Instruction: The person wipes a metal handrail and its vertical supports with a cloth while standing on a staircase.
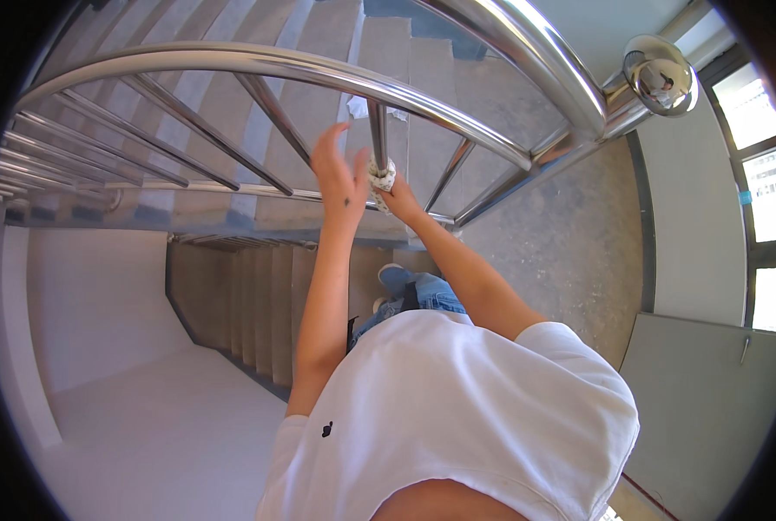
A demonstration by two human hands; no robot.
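Note:
My right hand (pixel 399 198) grips a white patterned cloth (pixel 383 177), which is wrapped around an upright stainless-steel baluster (pixel 377 133) of the stair railing. Just left of that post, my left hand (pixel 340 170) is raised with its thumb and fingers apart and nothing in it. It overlaps the lower part of another baluster (pixel 274 116) in the view; whether it touches that post I cannot tell. Above both hands curves the polished metal handrail (pixel 284 64). A lower metal rail (pixel 225 189) runs behind my left wrist.
Concrete steps (pixel 326 39) rise beyond the railing, and a lower flight (pixel 264 306) descends at left. A thick newel post (pixel 557 71) with a ball cap (pixel 661 75) stands at upper right. White scraps (pixel 358 107) lie on a step. Windows (pixel 765 189) and a grey cabinet (pixel 704 384) are at right.

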